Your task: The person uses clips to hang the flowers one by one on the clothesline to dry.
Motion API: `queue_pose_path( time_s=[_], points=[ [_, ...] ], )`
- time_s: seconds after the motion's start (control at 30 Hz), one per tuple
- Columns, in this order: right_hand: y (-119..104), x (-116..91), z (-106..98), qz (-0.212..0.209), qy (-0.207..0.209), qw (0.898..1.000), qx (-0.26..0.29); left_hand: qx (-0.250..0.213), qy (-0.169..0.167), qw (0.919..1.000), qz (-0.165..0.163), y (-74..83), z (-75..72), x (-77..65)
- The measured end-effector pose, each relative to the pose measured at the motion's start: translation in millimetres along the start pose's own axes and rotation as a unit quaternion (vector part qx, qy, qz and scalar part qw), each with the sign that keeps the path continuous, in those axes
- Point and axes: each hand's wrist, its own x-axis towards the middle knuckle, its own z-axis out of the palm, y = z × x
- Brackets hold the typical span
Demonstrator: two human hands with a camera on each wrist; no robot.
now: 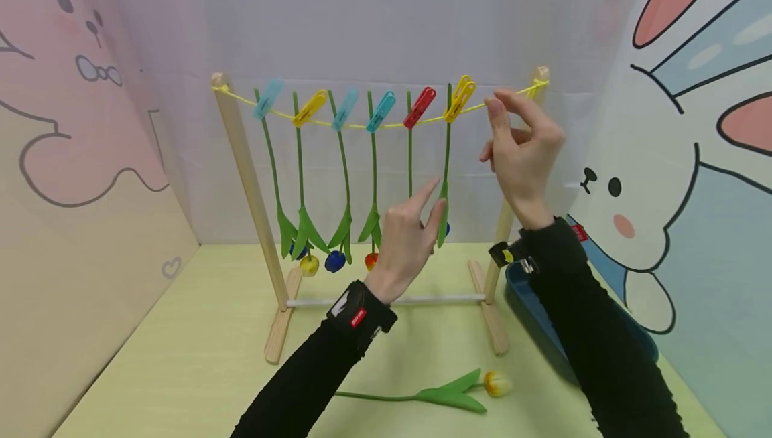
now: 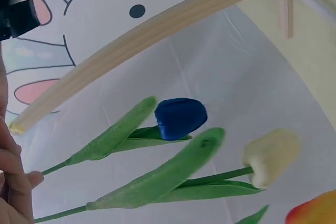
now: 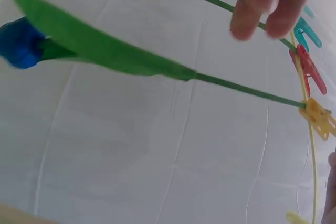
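Observation:
My right hand (image 1: 525, 150) is raised beside the yellow line (image 1: 476, 108), thumb and index finger close together, with nothing seen between them. Just left of it, a yellow clothespin (image 1: 460, 98) clips the stem of a blue tulip (image 2: 181, 119) that hangs bloom down. Lower, my left hand (image 1: 398, 244) has its index finger and thumb spread, near that tulip's green leaf (image 1: 443, 210). A red clothespin (image 1: 419, 108) holds the neighbouring stem, whose cream tulip (image 2: 273, 156) is hidden behind the left hand in the head view.
More tulips hang further left from blue (image 1: 380, 112) and yellow clothespins. Wooden posts (image 1: 250, 190) carry the line, joined low by a white bar (image 1: 446, 299). A yellow-white tulip (image 1: 497, 384) lies on the table in front. A blue tray (image 1: 543, 324) stands right, partly behind the right arm.

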Motion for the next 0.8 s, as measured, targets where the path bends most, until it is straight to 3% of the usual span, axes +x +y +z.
queue_pose_path(
  time_s=[0.07, 0.13, 0.17, 0.27, 0.33, 0.4, 0.5, 0.67, 0.73, 0.8],
  points=[
    [4.7, -14.6, -14.8, -0.018, 0.0, 1.0, 0.004, -0.011, -0.039, 0.999, 0.016, -1.9, -5.5, -21.5],
    [14.4, -31.3, -34.3, -0.027, -0.007, 1.0, 0.002, -0.034, -0.127, 0.9913, -0.006, -7.3, -12.8, -45.9],
    [21.1, -40.0, -45.7, -0.028, -0.013, 1.0, -0.007, -0.046, -0.181, 0.9821, -0.029, -12.3, -16.3, -58.9],
    [45.0, -65.7, -85.3, 0.018, -0.046, 0.996, -0.073, -0.067, -0.325, 0.9365, -0.114, -32.3, -25.0, -97.5],
    [61.3, -81.3, -112.9, 0.072, -0.09, 0.983, -0.141, -0.082, -0.379, 0.9066, -0.167, -47.4, -28.3, -121.2],
    [75.8, -94.1, -138.8, 0.123, -0.151, 0.956, -0.22, -0.082, -0.406, 0.8875, -0.202, -60.6, -30.5, -140.0],
    [92.6, -106.8, -170.2, 0.172, -0.255, 0.903, -0.301, -0.076, -0.44, 0.8627, -0.238, -73.9, -34.5, -158.2],
    [110.7, -113.9, -201.3, 0.216, -0.413, 0.818, -0.338, -0.09, -0.489, 0.8212, -0.279, -82.9, -40.2, -168.5],
    [114.8, -113.2, -207.6, 0.229, -0.458, 0.791, -0.335, -0.103, -0.495, 0.8117, -0.292, -84.8, -41.2, -169.3],
    [117.7, -110.7, -211.2, 0.234, -0.491, 0.768, -0.337, -0.111, -0.495, 0.8086, -0.298, -86.1, -41.8, -169.5]
  ],
)
